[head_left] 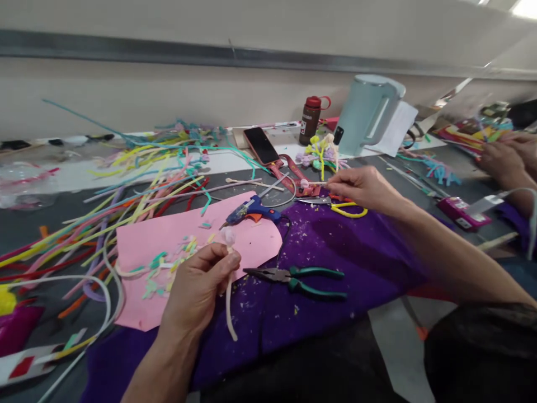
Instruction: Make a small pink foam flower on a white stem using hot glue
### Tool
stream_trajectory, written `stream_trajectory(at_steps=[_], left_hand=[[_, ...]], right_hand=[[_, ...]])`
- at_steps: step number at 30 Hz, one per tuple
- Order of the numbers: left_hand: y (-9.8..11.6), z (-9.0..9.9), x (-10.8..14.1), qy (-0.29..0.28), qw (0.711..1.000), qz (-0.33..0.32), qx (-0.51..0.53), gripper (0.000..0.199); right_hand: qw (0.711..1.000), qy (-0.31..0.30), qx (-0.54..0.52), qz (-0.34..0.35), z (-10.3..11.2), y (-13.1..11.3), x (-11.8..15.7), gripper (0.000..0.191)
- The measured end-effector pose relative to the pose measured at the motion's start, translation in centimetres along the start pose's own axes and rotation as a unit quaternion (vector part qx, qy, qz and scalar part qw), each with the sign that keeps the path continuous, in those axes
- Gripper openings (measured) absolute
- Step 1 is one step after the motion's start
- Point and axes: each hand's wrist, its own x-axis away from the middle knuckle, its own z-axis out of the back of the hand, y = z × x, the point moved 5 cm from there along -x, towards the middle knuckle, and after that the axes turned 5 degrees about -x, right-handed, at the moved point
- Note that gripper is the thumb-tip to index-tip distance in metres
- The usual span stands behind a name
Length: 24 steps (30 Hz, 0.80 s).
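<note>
My left hand pinches a pale pipe cleaner with a small lilac bud on its upper end; the stem hangs down below my fingers. Farther off, my right hand has its fingertips closed on a second pale pipe cleaner, also lilac-tipped, which points left. Just beneath my right hand lie yellow-handled scissors. A blue hot glue gun rests on a pink sheet beyond my left hand. Green-handled needle-nose pliers lie on the purple cloth to its right.
Loose coloured pipe cleaners cover the left side. At the back stand a phone, a brown bottle, a pipe-cleaner bouquet and a light-blue pitcher. At right, a co-worker's hands are near a magenta power strip.
</note>
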Motion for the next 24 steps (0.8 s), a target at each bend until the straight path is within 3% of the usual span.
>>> stream_trajectory(at_steps=[4,7,11,17,20,24], left_hand=[[-0.1,-0.3,-0.1,-0.001,1.0,0.0,-0.008,0.02],[-0.1,-0.8,-0.2,-0.006,1.0,0.003,-0.022,0.02],[0.3,-1.3,0.2,0.002,1.0,0.002,-0.018,0.022],[0.8,-2.1,3.4,-0.02,1.0,-0.008,0.007,0.018],[0.8,-2.3,5.6,-0.04,0.999,-0.008,0.014,0.018],[0.8,-1.6,8.0,-0.039,0.999,-0.003,0.034,0.017]], right_hand=[[0.985,-0.022,0.147,-0.087,-0.5,5.3,4.1,0.026],[0.963,-0.02,0.253,-0.087,-1.6,7.2,5.6,0.03],[0.947,-0.124,0.278,-0.103,-3.3,8.7,4.9,0.039],[0.94,-0.157,0.275,-0.123,-3.2,8.8,2.9,0.032],[0.938,-0.13,0.291,-0.139,-2.5,7.7,3.0,0.025],[0.939,-0.074,0.297,-0.158,-0.1,6.6,4.8,0.024]])
